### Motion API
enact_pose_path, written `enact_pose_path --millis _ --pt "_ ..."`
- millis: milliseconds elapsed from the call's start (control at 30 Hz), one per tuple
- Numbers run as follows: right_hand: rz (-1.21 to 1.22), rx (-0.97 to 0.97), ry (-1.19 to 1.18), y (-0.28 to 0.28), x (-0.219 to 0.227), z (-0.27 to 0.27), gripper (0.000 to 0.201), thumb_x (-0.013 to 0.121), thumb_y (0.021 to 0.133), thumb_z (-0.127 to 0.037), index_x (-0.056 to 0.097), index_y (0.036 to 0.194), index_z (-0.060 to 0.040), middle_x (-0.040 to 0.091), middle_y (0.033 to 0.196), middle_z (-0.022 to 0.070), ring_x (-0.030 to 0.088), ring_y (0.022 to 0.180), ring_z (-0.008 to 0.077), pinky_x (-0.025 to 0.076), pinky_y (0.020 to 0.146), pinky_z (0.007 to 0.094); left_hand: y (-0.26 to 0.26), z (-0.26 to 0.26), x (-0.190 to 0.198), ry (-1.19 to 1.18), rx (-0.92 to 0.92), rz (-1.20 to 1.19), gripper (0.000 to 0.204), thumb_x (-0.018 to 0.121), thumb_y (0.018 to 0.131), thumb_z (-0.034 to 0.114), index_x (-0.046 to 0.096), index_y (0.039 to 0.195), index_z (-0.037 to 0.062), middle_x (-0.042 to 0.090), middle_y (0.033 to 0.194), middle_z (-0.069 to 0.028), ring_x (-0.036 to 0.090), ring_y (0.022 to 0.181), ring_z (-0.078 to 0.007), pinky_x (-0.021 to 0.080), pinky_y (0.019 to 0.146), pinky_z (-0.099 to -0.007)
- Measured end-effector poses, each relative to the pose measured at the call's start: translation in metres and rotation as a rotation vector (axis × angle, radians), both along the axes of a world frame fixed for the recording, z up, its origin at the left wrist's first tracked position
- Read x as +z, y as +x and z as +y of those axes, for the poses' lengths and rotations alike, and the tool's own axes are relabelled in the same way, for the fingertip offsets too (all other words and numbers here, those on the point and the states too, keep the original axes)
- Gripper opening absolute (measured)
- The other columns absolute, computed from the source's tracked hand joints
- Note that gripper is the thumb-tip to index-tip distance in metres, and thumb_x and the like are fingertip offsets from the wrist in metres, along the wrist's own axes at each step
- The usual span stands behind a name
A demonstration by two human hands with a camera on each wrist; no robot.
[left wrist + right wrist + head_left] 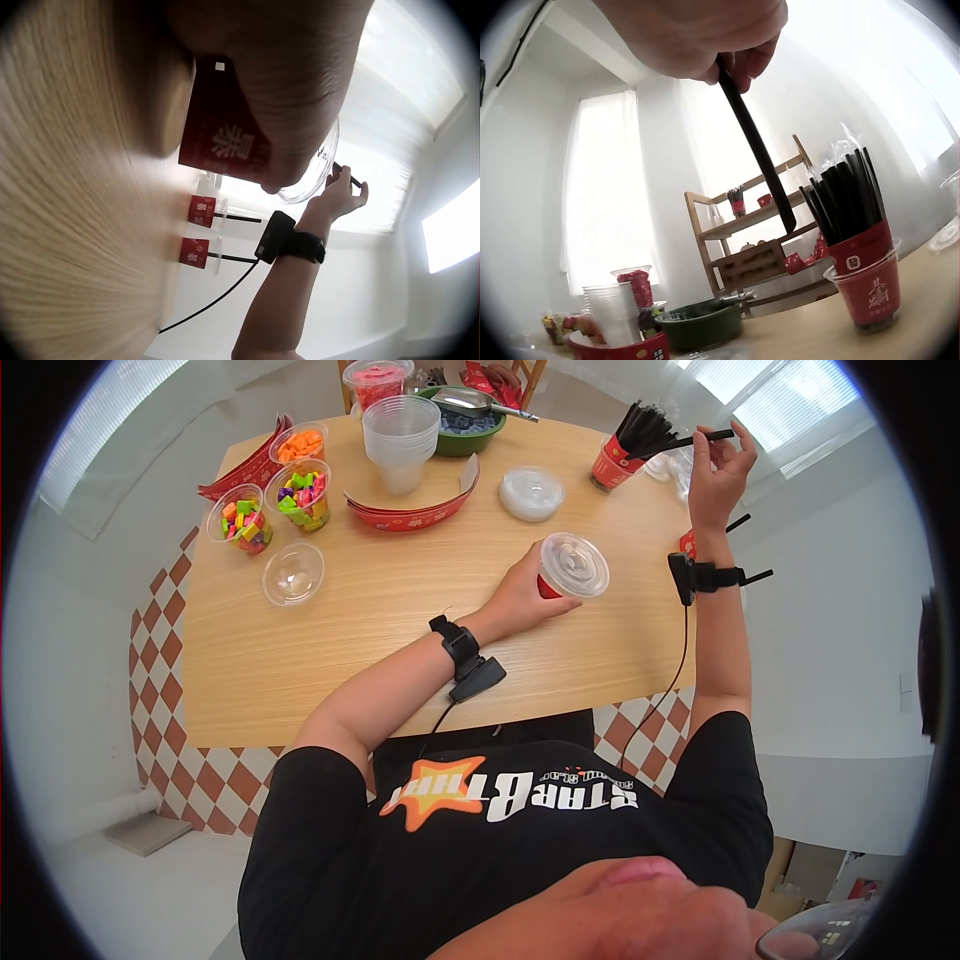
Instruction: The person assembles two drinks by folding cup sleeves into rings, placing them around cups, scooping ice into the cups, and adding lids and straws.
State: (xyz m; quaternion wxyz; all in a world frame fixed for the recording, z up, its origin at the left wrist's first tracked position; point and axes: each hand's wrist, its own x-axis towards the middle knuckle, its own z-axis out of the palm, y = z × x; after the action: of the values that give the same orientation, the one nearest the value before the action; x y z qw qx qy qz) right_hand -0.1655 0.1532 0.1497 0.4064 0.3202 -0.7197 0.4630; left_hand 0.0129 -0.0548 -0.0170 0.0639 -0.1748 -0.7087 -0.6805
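My left hand (522,598) is curled round a lidded plastic cup (575,565) at the middle of the table. The cup wears a red sleeve (225,127) with pale lettering, partly hidden by the fingers in the left wrist view. Raised above the table on the right, my right hand (718,485) pinches a black straw (754,146) near its upper end. In the right wrist view the straw slants down, its lower tip left of a red-sleeved cup (866,292) packed with black straws (847,191).
Two red-sleeved cups with straws, one the nearer cup (195,253), stand by the right edge. Stacked lids (532,494), a red paper tray (415,515), stacked clear cups (400,435), a green bowl (470,445) and cups of colourful pieces (303,495) occupy the far side. A loose lid (293,574) lies left.
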Motion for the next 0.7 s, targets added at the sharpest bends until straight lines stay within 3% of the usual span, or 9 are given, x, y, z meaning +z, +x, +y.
enact_pose_path --millis 67,267,333,400,433,567,633,700 --pt "0.111 -0.173 0.039 -0.017 -0.003 0.000 0.049 0.068 0.093 -0.010 0.040 0.132 -0.0042 0.072 0.098 0.0088 0.069 0.082 0.0156 0.053 0.076 0.0277 0.000 0.000 0.000 -0.002 0.002 0.007 0.088 0.084 0.075 0.025 0.035 0.143 -0.0007 0.052 0.137 -0.0180 0.051 0.129 -0.0262 0.039 0.109 -0.0368" --pt "0.040 -0.295 0.124 -0.051 -0.030 -0.007 0.033 0.069 0.092 -0.012 0.053 0.120 -0.0057 0.073 0.098 0.0092 0.070 0.082 0.0186 0.054 0.075 0.0299 0.000 0.000 0.000 -0.003 0.009 0.003 0.087 0.084 0.076 0.026 0.035 0.143 0.0001 0.052 0.137 -0.0189 0.051 0.129 -0.0276 0.039 0.109 -0.0371" --pt "0.030 -0.246 0.140 -0.066 -0.047 -0.003 0.033 0.069 0.090 -0.014 0.060 0.120 -0.0052 0.072 0.103 0.0102 0.070 0.078 0.0206 0.054 0.074 0.0304 -0.001 0.000 -0.002 -0.010 0.009 0.010 0.087 0.084 0.076 0.026 0.035 0.144 0.0006 0.052 0.137 -0.0187 0.051 0.128 -0.0274 0.040 0.108 -0.0370" --pt "-0.017 -0.369 0.378 -0.071 -0.060 0.001 0.042 0.071 0.089 -0.017 0.060 0.128 -0.0067 0.069 0.108 0.0124 0.068 0.085 0.0240 0.053 0.078 0.0332 -0.002 0.001 -0.003 -0.003 0.008 0.006 0.087 0.084 0.076 0.026 0.035 0.143 0.0007 0.052 0.136 -0.0187 0.052 0.128 -0.0273 0.040 0.108 -0.0369" --pt "0.159 -0.391 0.431 -0.073 -0.064 0.001 0.044 0.071 0.088 -0.020 0.062 0.130 -0.0074 0.066 0.110 0.0133 0.065 0.092 0.0260 0.052 0.083 0.0360 -0.002 0.001 -0.004 0.003 0.004 0.001 0.087 0.084 0.076 0.026 0.035 0.143 0.0008 0.053 0.136 -0.0186 0.052 0.128 -0.0272 0.040 0.108 -0.0369" --pt "0.241 -0.519 0.349 -0.041 -0.068 -0.018 0.034 0.072 0.088 -0.021 0.068 0.117 -0.0044 0.065 0.108 0.0126 0.061 0.096 0.0263 0.050 0.086 0.0357 -0.001 0.001 -0.004 0.024 0.020 0.001 0.087 0.084 0.076 0.026 0.035 0.143 0.0006 0.052 0.136 -0.0186 0.052 0.127 -0.0272 0.040 0.108 -0.0370" --pt "0.047 -0.262 0.382 -0.018 -0.070 -0.023 0.030 0.072 0.089 -0.025 0.070 0.107 -0.0012 0.065 0.101 0.0121 0.061 0.088 0.0235 0.050 0.080 0.0322 -0.002 0.000 -0.005 0.018 0.050 0.002 0.087 0.084 0.076 0.025 0.034 0.144 0.0007 0.052 0.137 -0.0188 0.052 0.126 -0.0271 0.040 0.107 -0.0366" --pt "-0.378 0.100 0.457 0.000 -0.086 -0.024 0.030 0.071 0.090 -0.028 0.069 0.100 0.0005 0.065 0.085 0.0126 0.060 0.077 0.0186 0.048 0.070 0.0306 -0.004 0.002 -0.008 0.040 0.080 0.007 0.087 0.084 0.075 0.027 0.035 0.142 0.0000 0.053 0.134 -0.0198 0.053 0.125 -0.0285 0.042 0.106 -0.0372"
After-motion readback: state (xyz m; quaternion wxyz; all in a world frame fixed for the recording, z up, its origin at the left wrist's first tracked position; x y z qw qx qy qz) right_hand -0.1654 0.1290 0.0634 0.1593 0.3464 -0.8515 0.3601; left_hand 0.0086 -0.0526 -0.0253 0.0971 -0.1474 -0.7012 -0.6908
